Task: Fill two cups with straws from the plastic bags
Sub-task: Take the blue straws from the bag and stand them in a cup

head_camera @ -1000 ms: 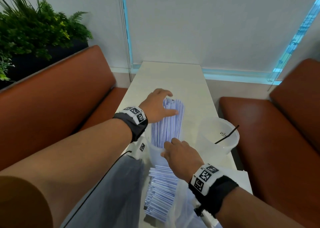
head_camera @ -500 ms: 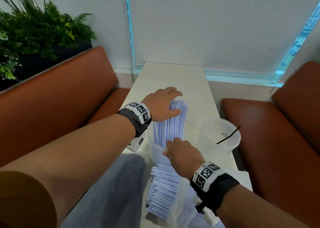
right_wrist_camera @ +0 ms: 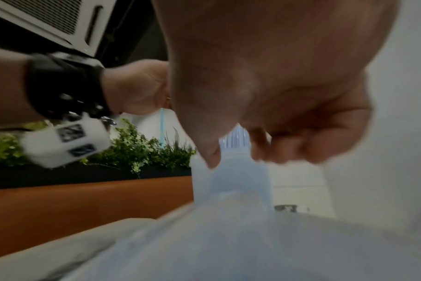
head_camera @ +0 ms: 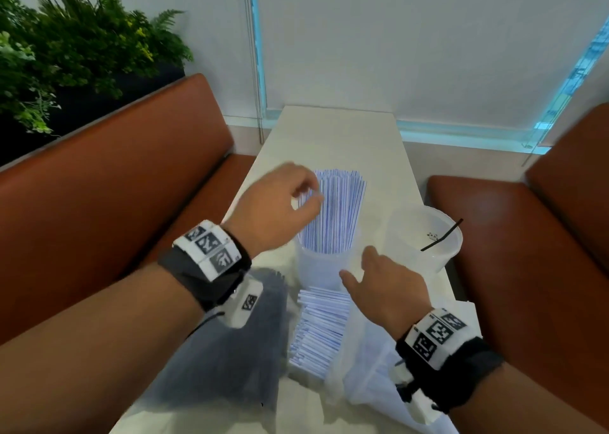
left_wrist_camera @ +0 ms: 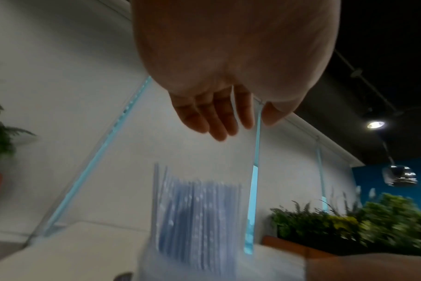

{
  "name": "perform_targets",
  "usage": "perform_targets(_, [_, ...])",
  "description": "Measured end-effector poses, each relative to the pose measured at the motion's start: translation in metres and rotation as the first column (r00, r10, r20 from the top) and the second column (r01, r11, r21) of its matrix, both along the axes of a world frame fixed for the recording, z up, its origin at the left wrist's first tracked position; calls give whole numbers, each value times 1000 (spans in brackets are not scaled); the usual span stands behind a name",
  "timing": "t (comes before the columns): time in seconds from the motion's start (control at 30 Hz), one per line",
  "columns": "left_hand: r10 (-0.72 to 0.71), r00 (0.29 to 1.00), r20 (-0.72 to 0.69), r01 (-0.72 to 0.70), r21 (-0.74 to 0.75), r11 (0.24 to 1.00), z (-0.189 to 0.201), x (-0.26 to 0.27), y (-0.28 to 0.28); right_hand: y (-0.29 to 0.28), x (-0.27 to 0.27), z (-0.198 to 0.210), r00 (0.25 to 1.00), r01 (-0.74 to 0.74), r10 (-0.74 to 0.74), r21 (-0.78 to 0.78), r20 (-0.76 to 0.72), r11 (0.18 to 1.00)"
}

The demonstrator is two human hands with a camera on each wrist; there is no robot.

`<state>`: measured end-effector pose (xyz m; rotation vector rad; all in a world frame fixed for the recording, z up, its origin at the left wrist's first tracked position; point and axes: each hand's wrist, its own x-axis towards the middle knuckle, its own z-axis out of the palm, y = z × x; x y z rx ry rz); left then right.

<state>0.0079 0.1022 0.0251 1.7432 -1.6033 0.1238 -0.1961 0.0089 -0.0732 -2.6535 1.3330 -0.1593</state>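
Observation:
A clear cup stands mid-table, packed with upright blue-striped straws. My left hand hovers at the left side of the straw tops; in the left wrist view its fingers hang relaxed above the straws and hold nothing. My right hand sits at the cup's near right side, thumb and fingers spread loosely, close to the wall of the cup. A second clear cup to the right holds one black straw. More straws lie in a plastic bag in front of the first cup.
A greyish bag lies at the near left and a clear crumpled bag under my right wrist. The narrow white table runs to the window wall. Brown benches flank it; plants stand behind the left one.
My left hand has lifted off the straw tops and drawn back to the left. The right hand has loosened and pulled slightly away from the cup. The straws now stand more upright.

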Motion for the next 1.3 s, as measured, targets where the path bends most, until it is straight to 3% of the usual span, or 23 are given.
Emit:
perform_targets(0.07, [-86,996,28,77,250,965,-20,-21,9,-2,-5,-12,972,106,-89,68,-218,992])
perform_targets(0.1, [-134,989,70,95,401,911,-33,-30,12,-2,-5,-17,962,121,-97,82,-255,989])
perform_targets(0.17, [-228,966,123,100,632,769,-62,-45,15,1,-4,-24,968,105,-71,132,-241,986])
perform_targets(0.23, [-289,946,148,93,729,678,-87,-55,15,0,-3,-28,978,80,-43,176,-205,981])
perform_targets(0.4, [-388,906,170,135,753,644,-121,-76,5,-7,0,-23,991,40,4,324,-132,945])
perform_targets(0.67, [-350,916,199,69,779,623,-137,-89,-9,-5,-3,-14,987,15,49,394,-153,919])
perform_targets(0.8, [-327,928,180,43,820,571,-139,-92,-12,-4,-4,-14,994,22,22,404,-104,914])
perform_targets(0.97, [-333,880,339,-42,753,656,-128,-88,-10,-2,-11,-11,1000,0,-6,269,23,963])
perform_targets(1.3, [-238,861,450,-179,705,687,-104,1,33,-11,-13,-22,994,-63,23,370,111,927])
